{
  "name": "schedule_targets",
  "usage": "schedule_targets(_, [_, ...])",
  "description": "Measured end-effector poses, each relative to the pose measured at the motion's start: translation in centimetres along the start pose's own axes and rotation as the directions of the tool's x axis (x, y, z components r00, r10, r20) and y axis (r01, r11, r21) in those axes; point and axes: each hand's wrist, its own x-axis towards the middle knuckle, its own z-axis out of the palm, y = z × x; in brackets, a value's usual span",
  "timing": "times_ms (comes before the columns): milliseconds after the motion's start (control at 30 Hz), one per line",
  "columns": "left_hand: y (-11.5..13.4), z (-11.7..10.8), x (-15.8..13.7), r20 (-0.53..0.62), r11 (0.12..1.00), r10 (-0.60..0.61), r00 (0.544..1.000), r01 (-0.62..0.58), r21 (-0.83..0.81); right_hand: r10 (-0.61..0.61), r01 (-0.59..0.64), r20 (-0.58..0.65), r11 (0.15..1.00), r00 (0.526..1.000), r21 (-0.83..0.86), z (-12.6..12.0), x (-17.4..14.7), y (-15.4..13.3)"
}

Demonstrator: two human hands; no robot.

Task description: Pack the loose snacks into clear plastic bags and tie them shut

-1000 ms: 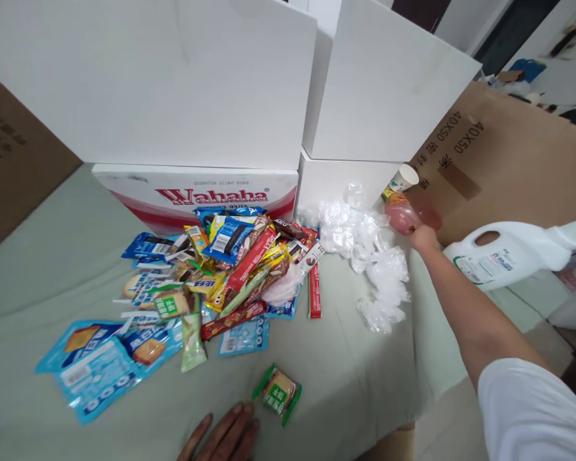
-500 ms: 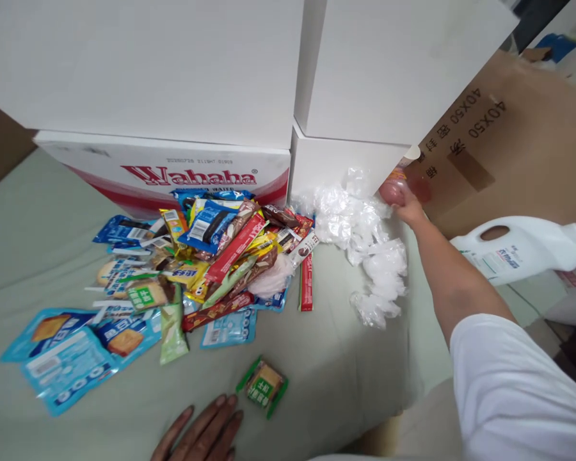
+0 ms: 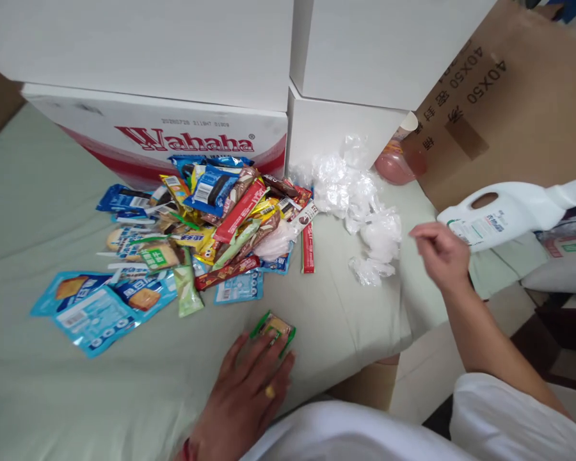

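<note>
Pale green cloth (image 3: 62, 390) spreads before us in the head view, with the printed Wahaha box (image 3: 156, 136) at its back and a heap of wrapped snacks (image 3: 240, 214) in front of that box. Nearer us than the box and apart from the heap, the green-edged biscuit packet (image 3: 282, 325) lies partly under the fingertips of our left hand (image 3: 247, 392), whose fingers are spread, not clamped. Well right of the box, beyond the clear plastic bags (image 3: 338, 182) and near the white bottle (image 3: 518, 208), our right hand (image 3: 444, 256) has its fingers bunched, though blur keeps us from telling whether they grip anything.
</note>
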Motion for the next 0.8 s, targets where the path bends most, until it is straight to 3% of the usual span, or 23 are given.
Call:
schedule_targets(67, [-0.6,1.3,1.1,0.055,0.999,0.003,0.998,-0.005,0.035,-0.08,0.103,0.263,0.992,0.962,-0.073,1.1,-3.9,-1.4])
schedule_targets(133, [-2.2,2.1,2.3,0.116,0.999,0.02,0.993,-0.025,0.046,-0.016,0.118,0.42,0.969,0.908,-0.218,3.0,-6.8,-1.7])
schedule_targets(200, [-4.7,2.2,3.7,0.138,0.999,-0.027,0.99,0.022,0.035,0.094,0.067,0.421,0.934,0.902,-0.352,4.9,-8.4,-1.5])
schedule_targets(267, [-7.2,1.7,5.3,0.089,0.994,-0.112,0.99,0.111,0.01,0.143,-0.008,0.345,0.931,0.928,-0.365,6.3,-8.8,-1.3])
schedule_targets(333, [-8.6,1.0,6.6,-0.018,0.974,-0.224,0.974,0.223,-0.043,0.131,-0.075,0.235,0.97,0.963,-0.233,6.9,-8.7,-1.9])
schedule_targets(400, [-8.5,0.6,7.2,-0.121,0.951,-0.291,0.949,0.273,-0.146,0.175,-0.176,0.092,0.984,0.98,0.008,7.2,-8.4,-3.3])
schedule_targets(433, [-7.9,0.5,7.1,-0.156,0.938,-0.31,0.938,0.274,-0.214,0.241,-0.243,0.033,0.956,0.97,0.162,7.5,-8.4,-4.2])
schedule_targets(500, [-6.0,0.8,6.6,-0.157,0.881,-0.352,0.923,0.27,-0.389,0.425,-0.375,0.001,0.798,0.905,0.472,8.4,-8.6,-6.2])
schedule_targets(567, [-3.9,1.4,6.0,-0.046,0.725,-0.428,0.902,0.313,-0.614,0.565,-0.461,0.083,0.571,0.821,0.68,10.0,-9.2,-8.2])
schedule_targets(633, [-2.4,2.1,5.8,0.11,0.478,-0.49,0.865,0.372,-0.796,0.619,-0.523,0.197,0.404,0.761,0.751,12.0,-10.2,-10.2])
schedule_targets(733, [-1.8,2.8,6.2,0.215,0.25,-0.534,0.817,0.396,-0.884,0.591,-0.603,0.347,0.312,0.728,0.734,14.7,-11.8,-12.9])
schedule_targets(800, [-2.5,2.9,6.4,0.257,0.099,-0.603,0.755,0.391,-0.915,0.535,-0.657,0.452,0.291,0.714,0.695,15.8,-12.6,-14.2])
